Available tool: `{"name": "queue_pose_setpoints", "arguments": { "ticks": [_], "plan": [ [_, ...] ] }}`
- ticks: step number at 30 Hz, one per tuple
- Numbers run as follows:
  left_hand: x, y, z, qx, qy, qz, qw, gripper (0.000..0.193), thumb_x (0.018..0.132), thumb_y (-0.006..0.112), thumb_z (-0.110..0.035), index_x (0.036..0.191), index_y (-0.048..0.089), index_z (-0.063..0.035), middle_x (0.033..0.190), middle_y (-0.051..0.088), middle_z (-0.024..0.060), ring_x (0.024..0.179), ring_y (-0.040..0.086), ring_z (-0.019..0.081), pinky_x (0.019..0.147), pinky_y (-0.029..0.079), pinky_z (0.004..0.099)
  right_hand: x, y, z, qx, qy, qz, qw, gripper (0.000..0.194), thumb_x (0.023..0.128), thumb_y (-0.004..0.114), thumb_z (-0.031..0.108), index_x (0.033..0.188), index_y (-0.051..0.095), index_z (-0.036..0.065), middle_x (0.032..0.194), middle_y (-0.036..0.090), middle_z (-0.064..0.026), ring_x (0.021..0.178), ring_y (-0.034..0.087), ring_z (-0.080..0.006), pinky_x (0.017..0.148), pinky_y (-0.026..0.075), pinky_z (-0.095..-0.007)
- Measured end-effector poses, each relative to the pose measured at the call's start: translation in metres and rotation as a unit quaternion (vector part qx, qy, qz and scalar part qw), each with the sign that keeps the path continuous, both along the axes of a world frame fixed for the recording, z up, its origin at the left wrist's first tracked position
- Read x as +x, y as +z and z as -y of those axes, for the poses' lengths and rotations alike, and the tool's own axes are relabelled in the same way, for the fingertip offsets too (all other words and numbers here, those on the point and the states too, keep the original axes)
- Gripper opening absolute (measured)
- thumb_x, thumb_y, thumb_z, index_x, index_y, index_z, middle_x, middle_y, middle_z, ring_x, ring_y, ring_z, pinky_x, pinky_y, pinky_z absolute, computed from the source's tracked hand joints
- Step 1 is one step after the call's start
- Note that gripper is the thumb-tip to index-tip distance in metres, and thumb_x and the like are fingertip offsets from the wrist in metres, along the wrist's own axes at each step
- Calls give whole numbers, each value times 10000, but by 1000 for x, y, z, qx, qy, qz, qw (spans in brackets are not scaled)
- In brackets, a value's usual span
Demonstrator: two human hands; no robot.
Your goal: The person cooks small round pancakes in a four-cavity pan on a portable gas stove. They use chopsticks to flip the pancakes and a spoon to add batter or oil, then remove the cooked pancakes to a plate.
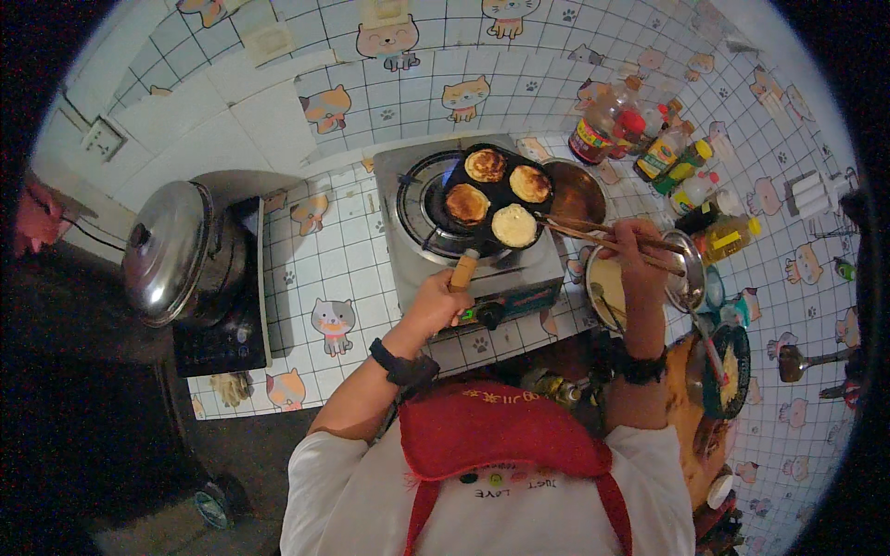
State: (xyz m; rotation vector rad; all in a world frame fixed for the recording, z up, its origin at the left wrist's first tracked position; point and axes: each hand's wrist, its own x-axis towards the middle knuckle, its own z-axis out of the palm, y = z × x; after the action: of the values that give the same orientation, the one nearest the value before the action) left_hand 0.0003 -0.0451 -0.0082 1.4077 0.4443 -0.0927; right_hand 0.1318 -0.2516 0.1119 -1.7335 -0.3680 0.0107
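My left hand (439,303) is closed round the wooden handle (464,273) of a dark four-cup frying pan (498,186), which sits over the right part of a lit gas burner. Three round cakes in it show browned tops; the fourth, a pale cake (514,225), lies nearest my right hand. A pair of wooden chopsticks (591,233) is gripped in my right hand (638,250), their tips at the right edge of the pale cake. Under my right forearm stands a bowl of pale batter (605,285) with a utensil in it.
Behind the pan is a metal bowl (580,194). Sauce and oil bottles (664,153) line the wall at right, above a small steel bowl (685,271). A lidded steel pot (170,254) stands on an induction cooker (219,347) at left. A green basket (726,375) is at far right.
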Motion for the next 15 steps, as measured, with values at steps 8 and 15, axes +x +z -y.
{"name": "queue_pose_setpoints", "arguments": {
  "ticks": [8, 15],
  "plan": [
    [0, -4, 0, 25, 2, 6, 1000, 252, 700, 582, -43, 938, 512, 1, 585, 492, 18, 399, 441, 98, 362, 349, 224, -3, -11, -4, -100, 30, 41, 994, 76, 836, 537, 79, 812, 537, 7, 702, 568, -49, 545, 555, -102, 522, 456, -221],
    [0, 0, 0, -1, 10, 0, 1000, 271, 671, 580, -45, 909, 489, 50, 558, 476, 39, 401, 434, 107, 370, 342, 249, 7, -18, -4, 1, 31, -28, 999, 184, 828, 567, 222, 825, 549, 39, 655, 569, -42, 529, 543, -94, 435, 416, -211]
  ]
}}
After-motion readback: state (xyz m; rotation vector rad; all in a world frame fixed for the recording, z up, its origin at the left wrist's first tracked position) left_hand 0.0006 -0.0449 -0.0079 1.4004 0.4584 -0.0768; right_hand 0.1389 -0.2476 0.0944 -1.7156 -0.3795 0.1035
